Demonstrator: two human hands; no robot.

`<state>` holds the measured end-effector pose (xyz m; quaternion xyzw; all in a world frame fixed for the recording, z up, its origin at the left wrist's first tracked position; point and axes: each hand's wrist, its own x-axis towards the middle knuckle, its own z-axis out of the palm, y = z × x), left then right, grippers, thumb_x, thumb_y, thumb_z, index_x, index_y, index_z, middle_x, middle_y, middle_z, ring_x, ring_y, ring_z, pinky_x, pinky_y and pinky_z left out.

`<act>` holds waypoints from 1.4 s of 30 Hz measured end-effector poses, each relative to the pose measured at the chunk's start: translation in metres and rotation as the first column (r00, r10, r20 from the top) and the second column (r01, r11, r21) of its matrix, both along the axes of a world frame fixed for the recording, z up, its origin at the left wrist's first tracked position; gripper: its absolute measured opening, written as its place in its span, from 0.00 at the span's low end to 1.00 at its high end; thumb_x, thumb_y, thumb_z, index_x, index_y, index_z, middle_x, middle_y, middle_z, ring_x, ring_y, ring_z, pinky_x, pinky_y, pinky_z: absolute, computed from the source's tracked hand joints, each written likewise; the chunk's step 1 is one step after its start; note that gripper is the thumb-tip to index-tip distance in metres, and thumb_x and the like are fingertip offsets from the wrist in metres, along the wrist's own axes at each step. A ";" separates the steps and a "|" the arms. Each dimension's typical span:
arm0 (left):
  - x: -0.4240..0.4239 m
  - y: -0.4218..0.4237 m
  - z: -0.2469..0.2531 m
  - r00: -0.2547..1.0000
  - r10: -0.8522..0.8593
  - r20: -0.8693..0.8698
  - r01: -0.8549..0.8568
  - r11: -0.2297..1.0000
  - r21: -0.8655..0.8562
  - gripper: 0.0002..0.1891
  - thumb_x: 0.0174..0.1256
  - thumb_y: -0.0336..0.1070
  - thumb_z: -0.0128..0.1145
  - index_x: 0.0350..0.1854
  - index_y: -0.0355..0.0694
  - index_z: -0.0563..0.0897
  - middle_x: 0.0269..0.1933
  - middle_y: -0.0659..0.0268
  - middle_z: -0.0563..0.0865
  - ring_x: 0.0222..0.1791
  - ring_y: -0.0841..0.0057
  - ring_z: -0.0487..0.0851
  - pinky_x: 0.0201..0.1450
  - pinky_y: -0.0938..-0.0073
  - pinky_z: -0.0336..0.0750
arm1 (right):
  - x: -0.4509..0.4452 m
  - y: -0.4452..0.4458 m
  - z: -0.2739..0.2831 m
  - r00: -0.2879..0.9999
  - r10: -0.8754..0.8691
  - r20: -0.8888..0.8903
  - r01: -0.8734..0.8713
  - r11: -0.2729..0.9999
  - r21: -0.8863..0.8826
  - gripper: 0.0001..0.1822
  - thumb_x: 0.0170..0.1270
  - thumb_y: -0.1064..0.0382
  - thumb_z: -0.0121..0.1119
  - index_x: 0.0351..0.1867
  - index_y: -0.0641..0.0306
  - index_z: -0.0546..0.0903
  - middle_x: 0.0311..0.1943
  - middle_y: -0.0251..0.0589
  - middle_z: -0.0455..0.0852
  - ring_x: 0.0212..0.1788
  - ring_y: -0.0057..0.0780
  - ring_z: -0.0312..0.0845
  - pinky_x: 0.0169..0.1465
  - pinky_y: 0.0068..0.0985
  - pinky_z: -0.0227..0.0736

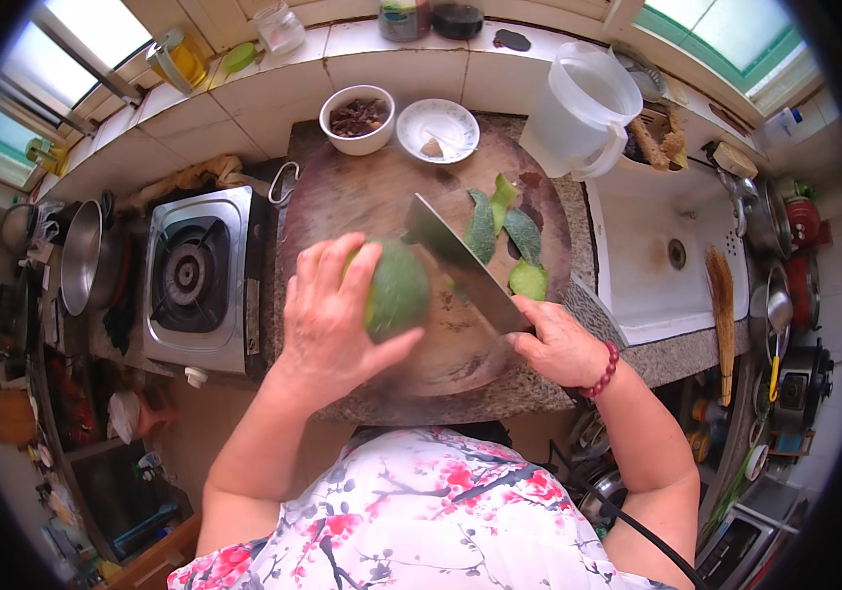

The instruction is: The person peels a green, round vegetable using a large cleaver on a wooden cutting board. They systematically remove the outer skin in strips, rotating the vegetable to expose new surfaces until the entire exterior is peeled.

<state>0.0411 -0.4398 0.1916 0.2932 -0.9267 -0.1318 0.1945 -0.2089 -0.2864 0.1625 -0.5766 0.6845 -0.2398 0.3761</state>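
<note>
My left hand [336, 317] is spread over the left side of a large green melon or gourd [400, 291], holding it against the round wooden chopping board [347, 192]. Motion blurs the fruit, and my palm hides part of it. In my right hand [557, 339] is the handle of a broad cleaver [465, 262], its blade slanting up and left close to the fruit's right side. Whether the blade touches it I cannot tell. Several pieces of cut green peel [481, 227] lie on the board beyond the blade, some skin side up.
A white bowl of dark dried food [359, 118] and a small patterned plate [438, 131] stand at the board's far edge. A plastic jug [581, 110] is behind right, near the white sink [642, 295]. On the left is a gas stove [198, 276].
</note>
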 end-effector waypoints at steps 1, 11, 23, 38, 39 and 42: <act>-0.002 -0.003 -0.001 0.999 -0.015 -0.030 0.015 1.000 0.009 0.51 0.40 0.51 0.83 0.70 0.37 0.73 0.70 0.50 0.74 0.67 0.48 0.74 0.68 0.52 0.73 | 0.005 0.002 0.003 1.000 -0.023 0.008 0.023 1.000 -0.001 0.19 0.66 0.66 0.57 0.55 0.74 0.74 0.43 0.71 0.83 0.51 0.69 0.78 0.53 0.50 0.73; 0.033 -0.032 -0.013 0.964 -0.171 -0.204 0.237 0.901 0.362 0.58 0.36 0.31 0.84 0.78 0.42 0.66 0.77 0.51 0.66 0.75 0.51 0.68 0.77 0.57 0.66 | 0.040 0.015 0.012 0.987 -0.147 0.058 0.151 0.986 -0.074 0.16 0.63 0.74 0.58 0.53 0.71 0.75 0.31 0.65 0.83 0.35 0.62 0.83 0.38 0.42 0.75; -0.020 0.034 -0.048 0.954 0.069 -0.291 -0.061 0.997 0.039 0.62 0.33 0.53 0.87 0.75 0.37 0.65 0.64 0.49 0.70 0.63 0.51 0.70 0.64 0.51 0.65 | 0.062 0.035 -0.023 0.930 -0.354 -0.095 0.251 0.805 -0.537 0.29 0.56 0.78 0.59 0.63 0.75 0.76 0.34 0.57 0.87 0.33 0.55 0.87 0.38 0.41 0.82; -0.026 -0.004 -0.063 0.891 -0.121 -0.437 0.204 0.968 0.149 0.60 0.41 0.44 0.86 0.77 0.29 0.62 0.72 0.41 0.71 0.73 0.48 0.72 0.75 0.56 0.68 | 0.079 0.026 -0.035 0.832 -0.340 -0.439 -0.101 0.685 -0.721 0.32 0.48 0.77 0.58 0.61 0.78 0.77 0.22 0.37 0.73 0.20 0.32 0.70 0.27 0.32 0.62; -0.028 -0.004 -0.063 0.890 -0.123 -0.439 0.207 0.967 0.147 0.60 0.41 0.44 0.86 0.77 0.29 0.62 0.72 0.41 0.71 0.73 0.49 0.72 0.75 0.56 0.68 | 0.079 0.024 -0.035 0.829 -0.349 -0.438 -0.096 0.682 -0.725 0.31 0.48 0.77 0.59 0.61 0.78 0.77 0.22 0.37 0.73 0.21 0.32 0.70 0.27 0.32 0.61; -0.031 -0.001 -0.062 0.888 -0.114 -0.444 0.192 0.972 0.133 0.60 0.40 0.45 0.87 0.76 0.29 0.63 0.72 0.41 0.71 0.73 0.50 0.72 0.75 0.56 0.68 | 0.080 0.023 -0.040 0.803 -0.369 -0.469 -0.103 0.688 -0.719 0.31 0.50 0.76 0.59 0.61 0.78 0.77 0.23 0.37 0.73 0.21 0.32 0.71 0.27 0.32 0.61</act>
